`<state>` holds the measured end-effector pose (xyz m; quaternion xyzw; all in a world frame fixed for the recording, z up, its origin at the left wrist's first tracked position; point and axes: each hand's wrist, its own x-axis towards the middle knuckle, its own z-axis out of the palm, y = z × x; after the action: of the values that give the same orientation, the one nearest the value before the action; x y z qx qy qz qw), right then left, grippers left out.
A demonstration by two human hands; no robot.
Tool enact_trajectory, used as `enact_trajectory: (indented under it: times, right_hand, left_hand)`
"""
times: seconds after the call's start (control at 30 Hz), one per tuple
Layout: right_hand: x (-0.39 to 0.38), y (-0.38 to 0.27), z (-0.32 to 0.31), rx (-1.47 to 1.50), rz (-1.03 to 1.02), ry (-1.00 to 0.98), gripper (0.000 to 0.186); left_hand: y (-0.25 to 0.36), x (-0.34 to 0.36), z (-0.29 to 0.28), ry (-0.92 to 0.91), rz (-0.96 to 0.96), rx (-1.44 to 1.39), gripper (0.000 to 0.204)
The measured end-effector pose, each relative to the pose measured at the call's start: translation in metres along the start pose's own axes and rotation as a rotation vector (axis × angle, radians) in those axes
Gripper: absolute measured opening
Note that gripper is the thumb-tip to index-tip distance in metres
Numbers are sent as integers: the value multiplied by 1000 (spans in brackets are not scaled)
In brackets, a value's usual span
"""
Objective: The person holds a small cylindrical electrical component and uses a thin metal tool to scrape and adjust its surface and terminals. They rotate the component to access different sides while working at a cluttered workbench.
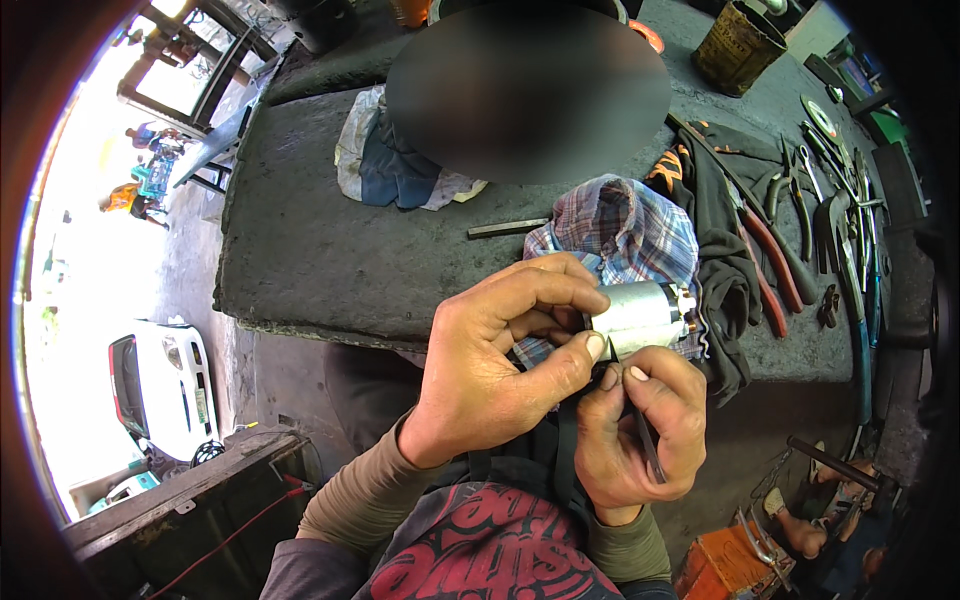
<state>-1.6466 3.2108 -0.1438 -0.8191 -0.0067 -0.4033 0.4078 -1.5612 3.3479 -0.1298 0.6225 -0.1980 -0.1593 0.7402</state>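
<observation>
Above the near edge of the bench [320, 250], a silver metal cylinder [640, 315] shows scuffed sides and, at its right end, a dark band and small posts. The left hand [500, 350] grasps its left end; the right hand [645, 420] pinches a thin dark strip [650, 450] just beside it. A checked cloth [640, 235] lies behind; bare benchtop spreads leftward, while red-handled pliers [776, 262] occupy the right.

Silver metal cylinder [638, 318], nearly horizontal, beside a thin dark strip [647, 445].
</observation>
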Motion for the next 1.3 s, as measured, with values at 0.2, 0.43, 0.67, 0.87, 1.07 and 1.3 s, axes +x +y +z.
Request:
enact_trajectory:
  times: [0.2, 0.43, 0.67, 0.87, 1.07, 1.3]
  right_hand:
    - [-3, 3, 2, -36, -59, 11, 38]
    - [-1, 4, 6, -57, -74, 15, 39]
    - [-9, 7, 5, 98, 47, 116, 33]
    - [-9, 4, 7, 70, 40, 99, 34]
    - [-3, 1, 6, 34, 32, 73, 33]
    - [-3, 0, 5, 23, 40, 72, 33]
  left_hand:
    - [-1, 0, 0, -1, 3, 2, 31]
    - [0, 0, 1, 15, -14, -18, 30]
    - [0, 0, 2, 30, -43, -41, 27]
    - [2, 0, 4, 46, -43, -47, 28]
    - [2, 0, 2, 34, -39, -43, 29]
    - [0, 0, 4, 41, -26, -51, 29]
